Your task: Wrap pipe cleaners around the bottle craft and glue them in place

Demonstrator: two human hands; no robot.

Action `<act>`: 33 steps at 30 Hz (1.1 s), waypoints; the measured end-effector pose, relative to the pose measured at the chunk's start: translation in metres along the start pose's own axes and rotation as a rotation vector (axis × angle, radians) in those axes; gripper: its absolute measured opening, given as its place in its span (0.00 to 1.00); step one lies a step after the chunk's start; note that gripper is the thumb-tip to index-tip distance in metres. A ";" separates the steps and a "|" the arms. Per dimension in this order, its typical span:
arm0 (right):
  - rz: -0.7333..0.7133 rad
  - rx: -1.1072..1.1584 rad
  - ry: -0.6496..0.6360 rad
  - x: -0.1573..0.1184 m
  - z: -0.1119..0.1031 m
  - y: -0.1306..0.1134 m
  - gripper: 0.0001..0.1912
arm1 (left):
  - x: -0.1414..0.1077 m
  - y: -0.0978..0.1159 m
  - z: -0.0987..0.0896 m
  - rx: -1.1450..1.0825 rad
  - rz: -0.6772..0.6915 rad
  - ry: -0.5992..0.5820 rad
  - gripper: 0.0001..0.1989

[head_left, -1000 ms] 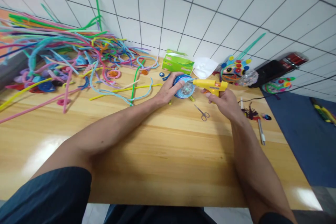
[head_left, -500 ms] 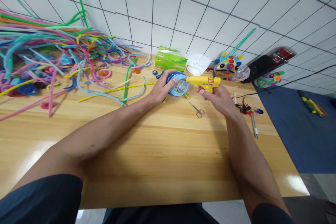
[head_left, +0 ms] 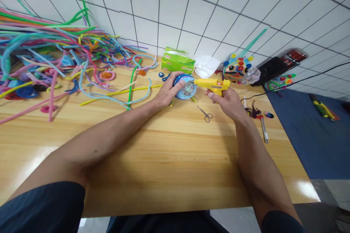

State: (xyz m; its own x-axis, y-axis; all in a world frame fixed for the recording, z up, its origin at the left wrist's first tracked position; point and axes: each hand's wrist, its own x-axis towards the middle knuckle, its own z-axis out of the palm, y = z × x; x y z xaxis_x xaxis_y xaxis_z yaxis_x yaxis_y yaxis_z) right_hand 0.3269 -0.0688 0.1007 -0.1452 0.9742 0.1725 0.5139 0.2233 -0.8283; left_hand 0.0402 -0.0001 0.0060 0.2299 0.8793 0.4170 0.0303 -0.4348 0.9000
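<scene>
The left hand (head_left: 167,91) is curled round the left side of a blue coiled round piece (head_left: 187,89) near the centre of the frame, thumb over the near face and fingers behind it. This grip seems meant to steady the piece on its edge, its clear middle turned toward the viewer, leaving the right side of the rim free. The right hand (head_left: 225,100) is wrapped round the handle of a yellow glue gun (head_left: 209,83), pointing leftward so that its nozzle meets that free side; whether the tip touches or hovers is too small to tell.

On the bench (head_left: 153,153), small scissors (head_left: 207,117) lie just below the gun, probably put there to be within easy reach. A green tissue pack (head_left: 177,62) and a white tissue (head_left: 206,67) sit behind, against the wall. Loose pipe cleaners (head_left: 90,52) fill the upper left, perhaps heaped aside to keep the middle workable. At upper right, a decorated craft figure (head_left: 236,71) with colourful dots stands away from the hands, and a black cable (head_left: 300,80) crosses toward the right edge.
</scene>
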 end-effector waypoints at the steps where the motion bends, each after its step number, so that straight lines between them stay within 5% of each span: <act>1: -0.001 -0.010 0.008 0.000 -0.001 0.001 0.24 | 0.000 0.000 0.000 0.002 -0.002 -0.001 0.30; 33: 0.031 -0.035 -0.002 -0.002 -0.006 -0.004 0.26 | -0.001 0.006 -0.001 0.009 -0.005 -0.013 0.29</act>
State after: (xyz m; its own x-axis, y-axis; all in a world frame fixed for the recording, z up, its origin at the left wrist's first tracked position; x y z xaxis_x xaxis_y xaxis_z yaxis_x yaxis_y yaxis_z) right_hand 0.3302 -0.0710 0.1065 -0.1303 0.9807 0.1460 0.5477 0.1940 -0.8139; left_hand 0.0387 -0.0035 0.0108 0.2427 0.8791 0.4103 0.0407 -0.4318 0.9011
